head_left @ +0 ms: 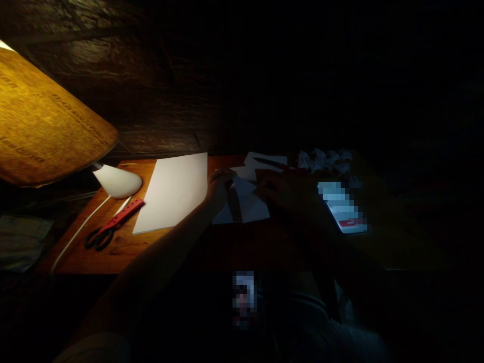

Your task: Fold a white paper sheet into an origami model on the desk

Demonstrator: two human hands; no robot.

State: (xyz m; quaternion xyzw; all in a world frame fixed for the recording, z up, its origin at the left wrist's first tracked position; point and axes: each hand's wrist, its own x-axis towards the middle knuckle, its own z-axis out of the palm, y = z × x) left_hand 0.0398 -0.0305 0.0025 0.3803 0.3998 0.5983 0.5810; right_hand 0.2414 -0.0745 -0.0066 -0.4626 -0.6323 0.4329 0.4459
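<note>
A partly folded white paper (245, 204) lies on the wooden table (124, 252) in dim lamp light. My left hand (219, 186) rests on the paper's upper left part, fingers curled and pressing on it. My right hand (274, 191) sits in shadow on the paper's right side; its fingers are hard to make out. A stack of flat white paper (172, 191) lies just left of my left hand.
A lit lamp with an orange shade (41, 126) and white base (117, 181) stands at the left. Scissors with black handles and a red sheath (113, 222) lie near the lamp's white cord (79, 232). More paper (264, 161), a crumpled sheet (325, 160) and a glowing phone (346, 206) lie to the right.
</note>
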